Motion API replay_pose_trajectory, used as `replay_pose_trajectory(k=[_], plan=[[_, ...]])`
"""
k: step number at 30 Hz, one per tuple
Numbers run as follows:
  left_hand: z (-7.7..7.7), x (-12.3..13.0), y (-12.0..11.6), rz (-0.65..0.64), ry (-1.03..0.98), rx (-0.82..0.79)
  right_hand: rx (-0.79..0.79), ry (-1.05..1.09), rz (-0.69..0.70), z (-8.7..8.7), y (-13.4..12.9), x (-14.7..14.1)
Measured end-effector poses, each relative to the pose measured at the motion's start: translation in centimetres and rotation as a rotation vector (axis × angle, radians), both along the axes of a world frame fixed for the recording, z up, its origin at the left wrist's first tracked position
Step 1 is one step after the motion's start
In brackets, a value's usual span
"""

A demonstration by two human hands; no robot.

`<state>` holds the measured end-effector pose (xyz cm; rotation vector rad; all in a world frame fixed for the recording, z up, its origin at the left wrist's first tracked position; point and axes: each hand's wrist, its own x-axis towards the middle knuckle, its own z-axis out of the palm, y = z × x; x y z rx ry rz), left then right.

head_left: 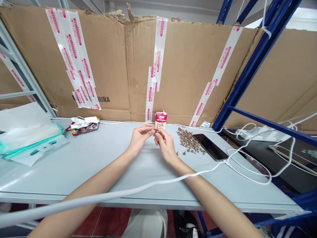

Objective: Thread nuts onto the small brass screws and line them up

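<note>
Both hands meet above the middle of the grey table, fingertips nearly touching. My left hand (139, 138) pinches a tiny metallic piece, too small to make out fully. The fingers of my right hand (165, 142) are closed at the same spot, around something mostly hidden. Just behind them stands a small red and cream carton (160, 119), its lower part covered by the fingers. To the right of my right hand lies a pile of small brass-coloured metal pieces (189, 139), with a few loose ones at its near edge.
A phone (210, 147) lies right of the pile, with a white cable (158, 181) running across the foreground over both forearms. Snack wrappers (85, 125) and plastic bags (29, 132) are at the left. Cardboard (106, 66) stands behind; a blue post (255, 66) rises at right.
</note>
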<state>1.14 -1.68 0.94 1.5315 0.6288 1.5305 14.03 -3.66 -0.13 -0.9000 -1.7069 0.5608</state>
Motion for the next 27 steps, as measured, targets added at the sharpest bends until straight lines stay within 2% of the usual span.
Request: replay_pose_trajectory(k=[5,7,10,13,15,20,22,24,27], plan=[[0.12,0.3,-0.43,0.05,-0.001,0.052,-0.038,0.071,0.068,0.26,-0.14,-0.1],[0.18,0.39,-0.52,0.072,0.016,0.069,-0.093,0.142,0.165,0.47,-0.02,-0.06],[0.26,0.47,-0.56,0.064,0.023,0.073,-0.241,0.254,0.379,0.8,0.23,0.11],[0.27,0.41,-0.47,0.047,0.019,0.067,-0.369,0.256,0.522,0.98,0.43,0.24],[0.17,0.32,-0.36,0.054,0.007,0.059,-0.333,0.229,0.487,0.98,0.5,0.25],[-0.27,0.23,-0.06,0.049,-0.032,0.045,-0.06,0.081,0.152,0.75,0.36,0.25],[-0.35,0.27,-0.03,0.034,-0.035,0.055,-0.007,0.026,0.078,0.67,0.24,0.25],[-0.34,0.31,-0.07,0.029,-0.029,0.069,0.001,0.046,0.07,0.63,0.17,0.2],[-0.26,0.35,-0.15,0.051,-0.012,0.077,-0.113,0.161,0.204,0.69,0.28,0.1]])
